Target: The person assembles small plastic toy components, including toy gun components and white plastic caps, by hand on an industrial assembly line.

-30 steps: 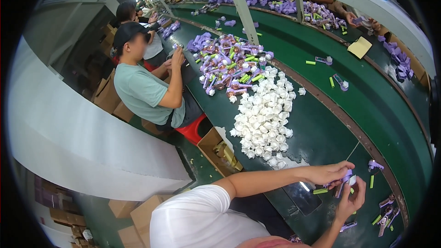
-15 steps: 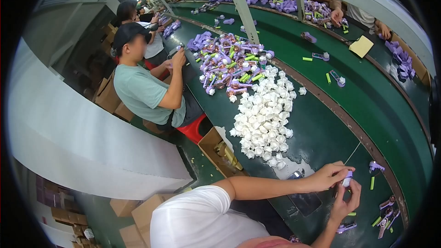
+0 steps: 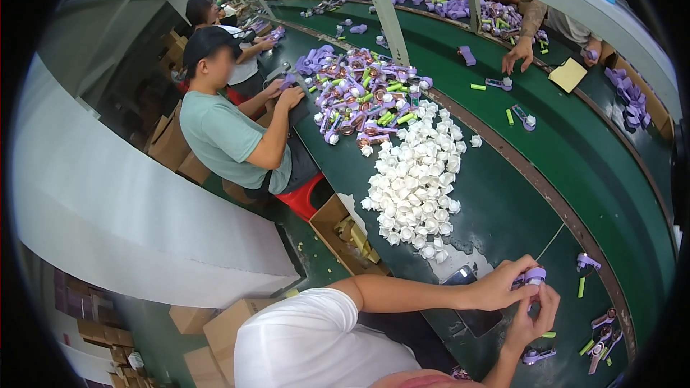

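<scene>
A small purple-and-white device part (image 3: pixel 534 274) is pinched between my two hands above the near end of the green bench (image 3: pixel 503 208). My left hand (image 3: pixel 503 284) grips it from the left with bent fingers. From below, the fingers of my right hand (image 3: pixel 530 320) close on its lower side, hiding much of it. Close to my right hand lies a purple unit with a clear body (image 3: pixel 539 355). Beneath my left wrist is a dark flat phone-like object (image 3: pixel 480 320). A large pile of white flower-shaped pieces (image 3: pixel 413 179) lies beyond my hands.
Behind the white pile is a heap of purple units with green cells (image 3: pixel 363 93). More units (image 3: pixel 604 341) lie at right. An open carton (image 3: pixel 341 233) stands beside the bench. A worker in a green shirt (image 3: pixel 223 136) sits at left. A metal post (image 3: pixel 381 11) rises from the bench.
My hands have turned the purple part and brought it slightly left, showing more of its purple ring. Across the belt, another person's hand has reached toward a purple unit. The seated worker's hands have lowered.
</scene>
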The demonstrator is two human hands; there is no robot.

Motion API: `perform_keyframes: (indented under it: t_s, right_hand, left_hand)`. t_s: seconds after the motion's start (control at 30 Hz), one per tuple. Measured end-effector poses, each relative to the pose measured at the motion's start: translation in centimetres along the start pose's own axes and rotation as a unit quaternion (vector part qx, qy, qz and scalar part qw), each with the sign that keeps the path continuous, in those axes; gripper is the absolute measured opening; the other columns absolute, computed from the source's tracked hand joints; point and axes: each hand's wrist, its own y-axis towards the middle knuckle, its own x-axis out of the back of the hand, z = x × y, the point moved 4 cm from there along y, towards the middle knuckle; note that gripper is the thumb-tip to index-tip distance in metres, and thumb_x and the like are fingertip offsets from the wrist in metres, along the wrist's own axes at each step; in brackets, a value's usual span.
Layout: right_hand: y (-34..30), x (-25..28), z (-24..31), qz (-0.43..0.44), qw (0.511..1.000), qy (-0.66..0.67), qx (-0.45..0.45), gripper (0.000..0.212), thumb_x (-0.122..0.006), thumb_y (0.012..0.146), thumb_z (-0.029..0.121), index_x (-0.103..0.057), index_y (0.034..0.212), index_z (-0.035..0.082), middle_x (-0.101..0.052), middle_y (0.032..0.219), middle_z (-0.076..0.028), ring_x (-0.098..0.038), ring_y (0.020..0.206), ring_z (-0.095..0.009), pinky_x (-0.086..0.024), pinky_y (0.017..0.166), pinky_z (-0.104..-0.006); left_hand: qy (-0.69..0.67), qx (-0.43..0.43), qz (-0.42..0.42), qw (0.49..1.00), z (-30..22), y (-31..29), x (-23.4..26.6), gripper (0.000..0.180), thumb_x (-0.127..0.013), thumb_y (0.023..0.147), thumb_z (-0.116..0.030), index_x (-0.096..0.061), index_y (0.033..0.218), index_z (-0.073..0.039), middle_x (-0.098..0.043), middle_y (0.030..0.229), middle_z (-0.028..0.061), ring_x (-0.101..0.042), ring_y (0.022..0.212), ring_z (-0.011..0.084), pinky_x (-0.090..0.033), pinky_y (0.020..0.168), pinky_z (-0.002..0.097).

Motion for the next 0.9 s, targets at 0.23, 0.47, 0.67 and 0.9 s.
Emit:
perform_keyframes:
  t_s: [0.23,0.47,0.67,0.9]
  right_hand:
    - [0.6,-1.3,-2.3,0.062,0.926,0.291,-0.234,0.051,-0.063,0.096,0.025,-0.052,0.131,-0.010,-0.053,0.124,-0.012,-0.058,0.098,-0.015,-0.048,0.075,-0.0227]
    - [-0.7,-2.4,-2.2,0.031,0.931,0.297,-0.211,0.043,-0.063,0.096,0.025,-0.056,0.123,-0.009,-0.055,0.119,-0.011,-0.056,0.108,-0.020,-0.045,0.094,-0.0330]
    - [3.8,-4.8,-4.2,0.012,0.893,0.304,-0.331,0.037,-0.060,0.099,0.023,-0.058,0.125,-0.003,-0.065,0.107,-0.005,-0.061,0.095,-0.011,-0.049,0.084,-0.0247]
    - [13.3,-6.8,-9.8,-0.030,0.955,0.125,-0.266,0.064,-0.069,0.092,0.027,-0.043,0.142,-0.002,-0.060,0.129,-0.021,-0.066,0.101,-0.021,-0.051,0.086,-0.0306]
  left_hand:
    - [-0.079,0.005,-0.018,0.997,0.5,-0.6,0.8,0.031,-0.068,0.091,-0.017,-0.054,0.112,0.001,-0.051,0.110,0.0059,-0.053,0.104,0.0158,-0.044,0.092,0.0281]
    - [-0.062,0.014,-0.073,0.995,0.7,-1.4,0.7,0.024,-0.069,0.089,-0.016,-0.058,0.102,0.001,-0.043,0.096,0.0040,-0.047,0.088,0.0134,-0.041,0.074,0.0263]
    - [0.109,-0.035,-0.143,0.983,2.9,1.3,2.9,0.052,-0.067,0.091,-0.021,-0.044,0.133,0.001,-0.046,0.121,0.0181,-0.048,0.117,0.0274,-0.041,0.099,0.0363]
    - [0.283,0.022,-0.101,0.954,3.2,-2.2,7.7,0.045,-0.068,0.088,-0.019,-0.054,0.126,0.002,-0.050,0.127,0.0184,-0.047,0.119,0.0348,-0.039,0.103,0.0402]
